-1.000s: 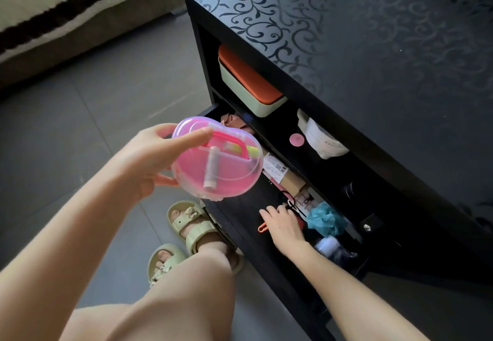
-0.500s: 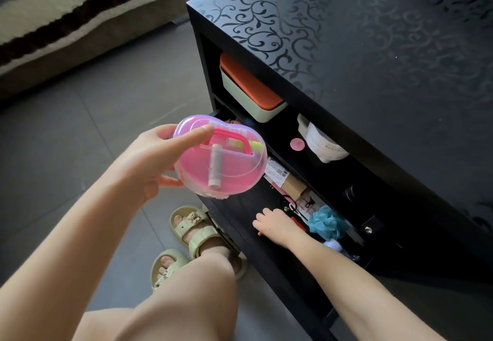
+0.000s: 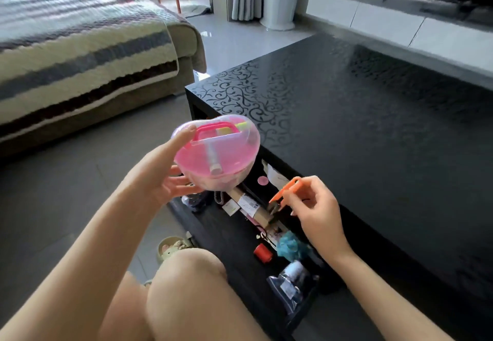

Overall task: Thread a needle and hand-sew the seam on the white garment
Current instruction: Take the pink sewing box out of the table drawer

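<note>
Head: indistinct orange tool (image 3: 285, 193) in right hand (image 3: 317, 214)

Pink sewing box (image 3: 216, 154) and orange thread snips (image 3: 284, 194), both held up.
The translucent heart-shaped box, lid on, tilts in the left hand (image 3: 162, 178); the right hand (image 3: 314, 207) pinches the snips nearby.

No text is legible; the white labels (image 3: 249, 204) in the drawer (image 3: 226, 236) are blurred.

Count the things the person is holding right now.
2: a pink sewing box gripped in the left hand, and orange snips pinched in the right hand. Nothing else shows in either hand.
</note>
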Available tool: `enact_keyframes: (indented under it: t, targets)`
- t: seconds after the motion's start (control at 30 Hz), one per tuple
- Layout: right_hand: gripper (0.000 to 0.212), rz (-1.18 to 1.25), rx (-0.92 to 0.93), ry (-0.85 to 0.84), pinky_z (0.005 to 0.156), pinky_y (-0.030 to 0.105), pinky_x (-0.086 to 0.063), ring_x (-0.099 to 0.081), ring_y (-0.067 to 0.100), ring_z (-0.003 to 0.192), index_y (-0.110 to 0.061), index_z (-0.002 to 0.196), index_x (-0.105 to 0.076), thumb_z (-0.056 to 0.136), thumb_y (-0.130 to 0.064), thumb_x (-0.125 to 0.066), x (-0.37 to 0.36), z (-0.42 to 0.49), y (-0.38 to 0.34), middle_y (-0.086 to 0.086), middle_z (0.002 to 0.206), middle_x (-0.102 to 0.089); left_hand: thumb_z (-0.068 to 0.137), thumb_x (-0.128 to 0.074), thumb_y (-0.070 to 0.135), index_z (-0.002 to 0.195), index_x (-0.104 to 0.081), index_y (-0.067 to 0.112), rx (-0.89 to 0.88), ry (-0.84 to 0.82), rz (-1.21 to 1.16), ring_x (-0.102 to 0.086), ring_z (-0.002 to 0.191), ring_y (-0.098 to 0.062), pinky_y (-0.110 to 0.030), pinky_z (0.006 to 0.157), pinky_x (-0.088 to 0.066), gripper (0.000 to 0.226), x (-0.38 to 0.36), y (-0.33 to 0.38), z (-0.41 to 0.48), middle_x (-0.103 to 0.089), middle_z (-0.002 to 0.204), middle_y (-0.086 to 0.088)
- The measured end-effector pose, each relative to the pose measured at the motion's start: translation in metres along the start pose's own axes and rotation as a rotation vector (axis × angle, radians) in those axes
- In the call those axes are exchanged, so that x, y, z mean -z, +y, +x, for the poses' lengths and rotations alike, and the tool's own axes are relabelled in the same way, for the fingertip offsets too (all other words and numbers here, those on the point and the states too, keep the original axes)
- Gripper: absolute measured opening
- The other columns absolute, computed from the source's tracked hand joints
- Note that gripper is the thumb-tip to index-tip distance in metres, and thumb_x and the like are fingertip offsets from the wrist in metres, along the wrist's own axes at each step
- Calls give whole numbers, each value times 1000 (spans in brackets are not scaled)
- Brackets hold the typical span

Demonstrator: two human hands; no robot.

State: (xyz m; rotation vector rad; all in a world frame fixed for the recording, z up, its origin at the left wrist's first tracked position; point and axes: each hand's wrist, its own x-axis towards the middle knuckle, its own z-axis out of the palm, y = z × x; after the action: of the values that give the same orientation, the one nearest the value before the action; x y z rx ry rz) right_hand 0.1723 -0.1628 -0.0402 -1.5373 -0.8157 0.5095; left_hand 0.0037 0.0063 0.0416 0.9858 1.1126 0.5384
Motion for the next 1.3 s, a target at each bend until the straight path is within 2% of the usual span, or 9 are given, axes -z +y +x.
enact_keyframes:
  t: [0.13, 0.3, 0.53, 0.7, 0.87, 1.03, 1.13, 1.23, 1.3]
  targets:
    - [13, 81, -9, 177, 57, 26, -51, -65, 14, 64, -5, 81, -52, 88, -2, -62, 44, 2, -35, 8, 71, -70, 74, -71, 49, 96, -61, 15, -30, -47, 11, -67, 86, -33, -43, 61, -60, 41, -23, 19, -34, -64, 96, -18]
    - [14, 176, -117, 332, 52, 21, -53, -63, 7, 51, -2, 98, -49, 89, 3, -59, 87, 18, -41, -2, 56, -66, 71, -76, 48, 101, -60, 15, 51, -79, -50, -65, 97, -38, -47, 65, -58, 47, -49, 25, -58, -60, 108, -22]
    - [22, 125, -257, 495, 50, 21, -56, -66, 11, 57, -3, 103, -49, 87, 6, -61, 139, 27, -24, 9, 87, -59, 68, -80, 42, 123, -55, 15, 127, -157, -178, -63, 98, -43, -57, 58, -57, 66, -68, 24, -74, -55, 118, -25]
    - [23, 82, -305, 495, 49, 24, -54, -66, 19, 64, 0, 104, -52, 85, 5, -63, 154, 26, -17, 15, 94, -60, 52, -80, 44, 106, -58, 16, 66, -197, -81, -62, 100, -41, -50, 61, -60, 65, -79, 23, -76, -56, 115, -22]
    - [24, 48, -326, 470, 48, 25, -55, -66, 22, 63, 0, 104, -52, 84, 4, -64, 159, 28, -15, 17, 95, -62, 73, -76, 45, 99, -58, 17, 66, -197, -41, -62, 100, -41, -55, 81, -54, 42, -98, 19, -66, -57, 110, -23]
    - [21, -80, -332, 471, 53, 29, -54, -70, 26, 72, -7, 96, -52, 82, 2, -64, 173, 38, -6, 15, 97, -65, 77, -74, 45, 93, -54, 14, 115, -184, -22, -61, 100, -41, -55, 90, -51, 40, -128, 11, -56, -58, 102, -22]
    - [20, -176, -337, 516, 57, 34, -57, -69, 26, 71, -9, 93, -52, 80, 2, -64, 186, 47, 3, 13, 97, -64, 80, -71, 47, 104, -52, 12, 103, -187, 35, -61, 93, -39, -52, 84, -53, 47, -147, 2, -51, -58, 101, -21]
    - [19, -284, -363, 543, 63, 41, -59, -68, 25, 68, -9, 94, -56, 79, -1, -63, 204, 55, 11, 11, 94, -65, 81, -70, 50, 116, -50, 12, 91, -190, 84, -60, 99, -41, -48, 74, -55, 55, -166, -5, -44, -55, 118, -25]
    - [33, -550, -429, 465, 78, 40, -56, -67, 28, 87, -10, 114, -57, 82, -12, -65, 217, 57, 15, 10, 104, -65, 79, -71, 50, 118, -50, 12, 102, -182, 106, -59, 105, -43, -50, 80, -55, 58, -179, -9, -36, -53, 125, -26]
